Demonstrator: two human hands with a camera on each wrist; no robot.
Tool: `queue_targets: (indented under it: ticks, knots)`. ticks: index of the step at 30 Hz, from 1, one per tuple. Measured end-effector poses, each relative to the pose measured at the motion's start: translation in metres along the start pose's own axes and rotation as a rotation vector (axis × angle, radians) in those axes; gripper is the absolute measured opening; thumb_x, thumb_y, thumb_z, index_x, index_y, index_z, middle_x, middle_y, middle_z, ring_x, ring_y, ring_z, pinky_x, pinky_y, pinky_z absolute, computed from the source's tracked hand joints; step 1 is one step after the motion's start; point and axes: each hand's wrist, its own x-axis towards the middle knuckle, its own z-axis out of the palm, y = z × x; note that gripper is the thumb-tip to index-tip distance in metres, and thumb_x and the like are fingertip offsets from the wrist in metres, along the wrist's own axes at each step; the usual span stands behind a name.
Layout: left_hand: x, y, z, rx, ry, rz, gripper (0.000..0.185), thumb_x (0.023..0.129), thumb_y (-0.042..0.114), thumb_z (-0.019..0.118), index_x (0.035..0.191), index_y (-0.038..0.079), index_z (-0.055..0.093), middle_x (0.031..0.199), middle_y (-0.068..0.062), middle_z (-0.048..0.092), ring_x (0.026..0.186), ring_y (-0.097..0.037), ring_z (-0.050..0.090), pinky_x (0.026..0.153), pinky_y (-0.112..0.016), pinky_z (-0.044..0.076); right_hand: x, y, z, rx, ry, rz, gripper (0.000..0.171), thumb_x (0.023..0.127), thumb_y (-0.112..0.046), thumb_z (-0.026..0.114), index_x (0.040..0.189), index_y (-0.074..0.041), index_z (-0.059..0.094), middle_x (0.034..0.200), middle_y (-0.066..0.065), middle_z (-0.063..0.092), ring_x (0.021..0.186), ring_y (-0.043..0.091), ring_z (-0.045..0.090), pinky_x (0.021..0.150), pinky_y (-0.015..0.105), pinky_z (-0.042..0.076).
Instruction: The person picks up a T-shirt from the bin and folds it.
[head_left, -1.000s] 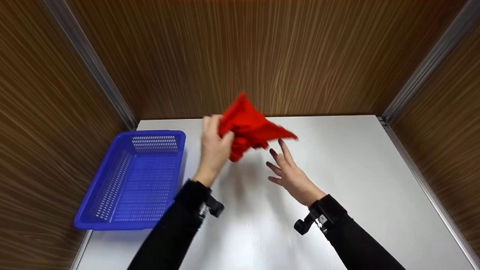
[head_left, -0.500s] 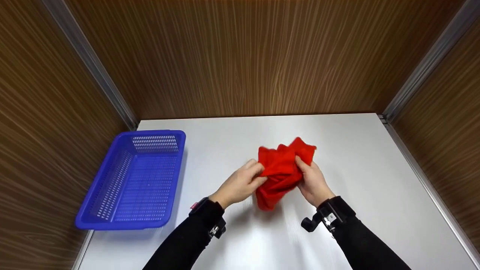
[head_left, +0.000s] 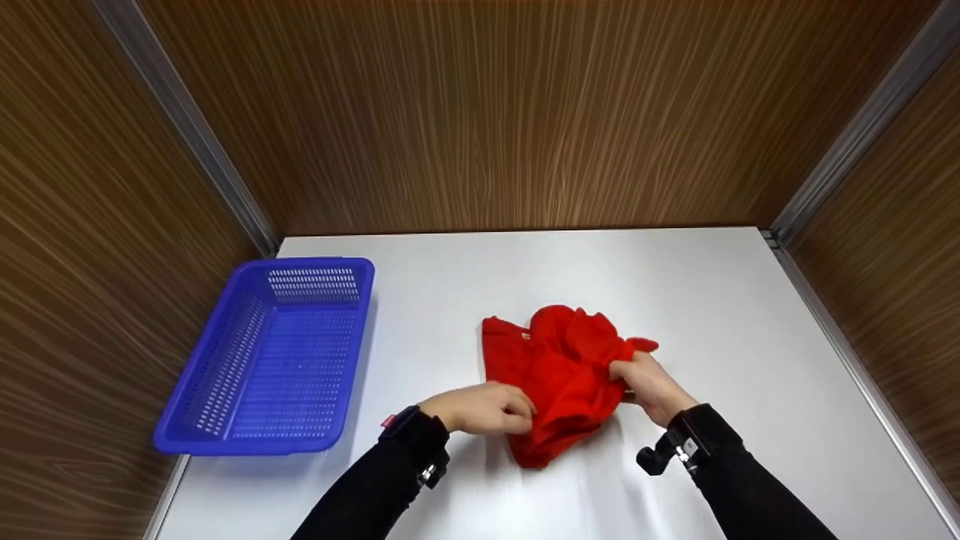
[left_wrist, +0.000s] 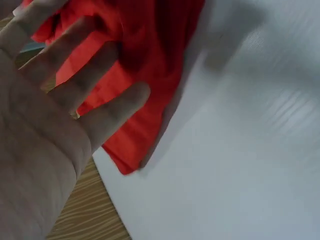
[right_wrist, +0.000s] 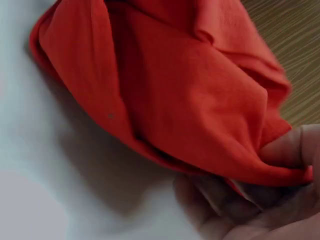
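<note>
A crumpled red cloth (head_left: 570, 367) lies in loose folds on the white table, with a small pale mark near its upper left part. My right hand (head_left: 651, 386) pinches its right edge; in the right wrist view the thumb is over the fabric (right_wrist: 175, 95) and the fingers are beneath it. At the lower left edge of the cloth is my left hand (head_left: 484, 409), palm down in the head view. The left wrist view shows that hand's fingers (left_wrist: 112, 115) spread and fairly straight, overlapping the red fabric (left_wrist: 145, 100) without gripping it.
A blue perforated plastic basket (head_left: 300, 367) with nothing in it stands at the left of the white table (head_left: 675, 285). Wood-grain panels (head_left: 487, 112) with metal corner strips enclose the back and both sides.
The cloth came down from the raised left hand, passed between both hands, and now spreads lower on the table. The right hand took hold of it; the left hand let go.
</note>
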Motion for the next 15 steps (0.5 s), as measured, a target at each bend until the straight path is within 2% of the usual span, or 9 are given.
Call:
queue_targets:
  ticks: [2,4,6,7,9,11,13,15]
  knots:
    - [0.004,-0.002,0.004,0.029,0.081,-0.085,0.032,0.099,0.015,0.056,0.129,0.013,0.070,0.145,-0.006,0.057,0.128,-0.018,0.058,0.100,-0.028,0.048,0.000,0.005,-0.007,-0.076,-0.035,-0.002,0.018,0.079,0.002,0.051,0.095,-0.007,0.050,0.082,0.001,0.056,0.076,0.017,0.060,0.074,0.034,0.053]
    - [0.008,-0.006,0.008,0.072,0.162,-0.168,0.050,0.099,0.010,0.057,0.148,0.019,0.055,0.158,-0.006,0.043,0.116,-0.024,0.063,0.086,-0.029,0.053,0.000,0.009,-0.015,-0.108,-0.089,-0.028,0.015,0.079,0.004,0.052,0.088,-0.008,0.053,0.080,-0.001,0.056,0.076,0.016,0.061,0.074,0.032,0.053]
    - [0.014,-0.009,0.011,0.104,0.178,-0.272,0.069,0.098,0.012,0.060,0.160,0.029,0.035,0.169,-0.004,0.024,0.106,-0.028,0.066,0.073,-0.029,0.054,0.000,0.013,-0.022,-0.104,-0.146,-0.075,0.018,0.079,0.007,0.054,0.084,-0.009,0.058,0.079,-0.002,0.057,0.076,0.014,0.061,0.074,0.029,0.053]
    - [0.016,-0.012,0.014,0.130,0.168,-0.306,0.076,0.098,0.014,0.062,0.163,0.033,0.026,0.169,-0.003,0.024,0.102,-0.029,0.066,0.070,-0.030,0.053,0.000,0.015,-0.025,-0.091,-0.170,-0.095,0.020,0.080,0.009,0.054,0.083,-0.010,0.060,0.079,-0.003,0.059,0.077,0.013,0.061,0.074,0.028,0.053]
    - [0.020,-0.016,0.019,0.182,0.125,-0.357,0.084,0.098,0.019,0.066,0.163,0.039,0.018,0.164,-0.005,0.034,0.094,-0.032,0.064,0.069,-0.035,0.054,0.001,0.018,-0.030,-0.064,-0.210,-0.125,0.023,0.082,0.010,0.056,0.082,-0.011,0.064,0.078,-0.004,0.061,0.077,0.011,0.061,0.075,0.026,0.052]
    - [0.022,-0.020,0.024,0.256,0.100,-0.377,0.083,0.098,0.023,0.068,0.163,0.041,0.019,0.154,-0.007,0.048,0.102,-0.034,0.061,0.079,-0.040,0.055,0.001,0.020,-0.033,-0.055,-0.232,-0.136,0.022,0.084,0.010,0.058,0.083,-0.011,0.065,0.078,-0.005,0.062,0.078,0.011,0.061,0.076,0.026,0.053]
    - [0.022,-0.023,0.029,0.344,0.099,-0.378,0.076,0.098,0.024,0.068,0.161,0.040,0.029,0.140,-0.008,0.060,0.110,-0.033,0.057,0.089,-0.043,0.052,0.000,0.020,-0.037,-0.069,-0.231,-0.110,0.014,0.088,0.003,0.059,0.088,-0.010,0.064,0.078,-0.005,0.063,0.078,0.012,0.063,0.077,0.029,0.054]
    - [0.021,-0.026,0.031,0.418,0.116,-0.371,0.063,0.098,0.023,0.067,0.154,0.038,0.044,0.131,-0.008,0.064,0.109,-0.030,0.055,0.090,-0.043,0.050,-0.001,0.020,-0.041,-0.098,-0.210,-0.052,0.001,0.094,-0.009,0.061,0.094,-0.009,0.062,0.079,-0.004,0.065,0.077,0.014,0.066,0.078,0.033,0.055]
